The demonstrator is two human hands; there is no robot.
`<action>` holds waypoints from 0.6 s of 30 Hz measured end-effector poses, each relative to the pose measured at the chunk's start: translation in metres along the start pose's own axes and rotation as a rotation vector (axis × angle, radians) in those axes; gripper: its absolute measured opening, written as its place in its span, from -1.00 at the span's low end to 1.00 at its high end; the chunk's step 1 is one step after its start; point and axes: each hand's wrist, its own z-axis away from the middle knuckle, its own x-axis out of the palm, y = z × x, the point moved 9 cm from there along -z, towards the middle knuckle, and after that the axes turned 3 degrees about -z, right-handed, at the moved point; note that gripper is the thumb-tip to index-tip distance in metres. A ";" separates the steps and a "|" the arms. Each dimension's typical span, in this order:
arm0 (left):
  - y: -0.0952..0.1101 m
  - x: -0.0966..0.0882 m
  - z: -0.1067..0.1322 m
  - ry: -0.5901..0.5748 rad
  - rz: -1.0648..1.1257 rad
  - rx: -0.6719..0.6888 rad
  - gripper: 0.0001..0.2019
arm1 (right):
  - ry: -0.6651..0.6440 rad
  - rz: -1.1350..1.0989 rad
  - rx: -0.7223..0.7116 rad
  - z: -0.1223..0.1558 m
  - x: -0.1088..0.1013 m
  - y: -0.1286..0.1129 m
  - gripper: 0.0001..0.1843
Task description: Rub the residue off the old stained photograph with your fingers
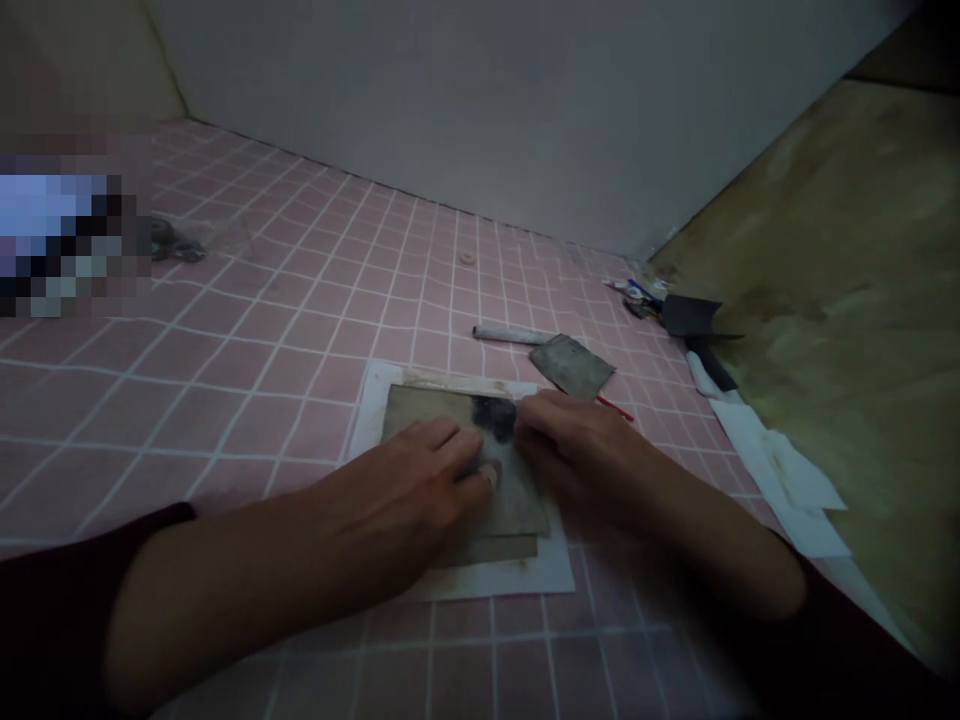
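A grey sandpaper-like sheet (517,510) with a black wet-looking patch (493,418) lies on white paper (555,578). My left hand (435,480) rests over the sheet, its fingers closed around a small pale round piece (489,474) held near the sheet's surface. At the sheet's right edge, beside the black patch, my right hand (574,445) is closed with fingers curled together. Whatever it holds, if anything, is hidden. Just beyond lie a smaller grey piece of the same sort (572,367), a pale tube (510,334) and a thin red stick (615,407).
Pink checked cloth (300,300) covers the table. A small pale ring (466,258) lies farther back. Dark flat pieces (694,315) and white papers (780,470) sit along the right, by a stained board (862,300). Dark small items (176,242) lie left, beside a blurred-out area.
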 end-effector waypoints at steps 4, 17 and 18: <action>0.000 -0.002 -0.001 0.005 0.027 0.005 -0.88 | 0.038 0.003 -0.001 -0.001 -0.001 -0.004 -0.85; -0.004 -0.001 -0.003 0.034 -0.004 -0.037 -0.85 | 0.054 -0.026 -0.058 -0.005 -0.001 -0.011 -0.85; -0.005 0.000 -0.002 0.038 -0.009 -0.038 -0.84 | 0.044 -0.027 -0.060 -0.005 -0.001 -0.011 -0.85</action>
